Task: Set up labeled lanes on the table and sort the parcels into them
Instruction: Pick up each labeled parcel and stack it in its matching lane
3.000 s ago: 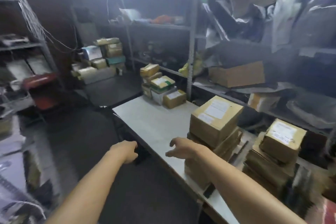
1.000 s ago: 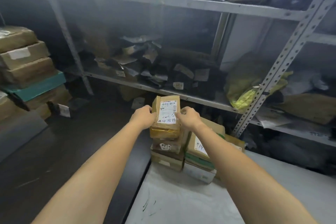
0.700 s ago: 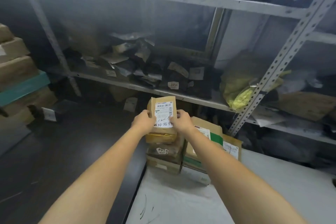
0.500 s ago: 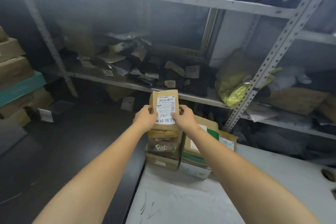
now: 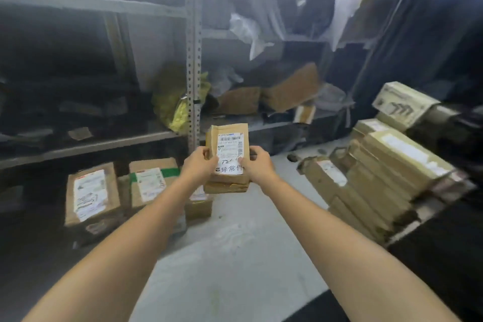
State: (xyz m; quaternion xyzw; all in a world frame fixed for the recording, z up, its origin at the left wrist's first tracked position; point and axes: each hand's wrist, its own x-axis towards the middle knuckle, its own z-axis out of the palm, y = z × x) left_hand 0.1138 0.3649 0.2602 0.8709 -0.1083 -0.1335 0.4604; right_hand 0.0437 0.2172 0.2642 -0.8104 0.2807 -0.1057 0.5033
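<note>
I hold a small brown cardboard parcel [image 5: 230, 138] with a white shipping label, lifted above the white table [image 5: 235, 256]. My left hand [image 5: 199, 167] grips its left edge and my right hand [image 5: 257, 167] grips its right edge. A second flat parcel [image 5: 226, 187] sits under it, and I cannot tell whether my hands carry that one too. At the table's far left stand other labeled parcels: a brown box [image 5: 90, 193] and a box with green tape [image 5: 154, 183]. A larger stack of brown boxes [image 5: 379, 178] fills the right side.
Metal shelving [image 5: 194, 60] with bags and loose parcels runs behind the table. A yellow bag [image 5: 175, 104] lies on a shelf by the upright post. Dark floor lies left of the table, and a dark surface is at the lower right.
The parcel came off the left stack, still gripped by both hands, and moved right over the middle of the table. My view swung right, bringing the right stack of boxes into sight.
</note>
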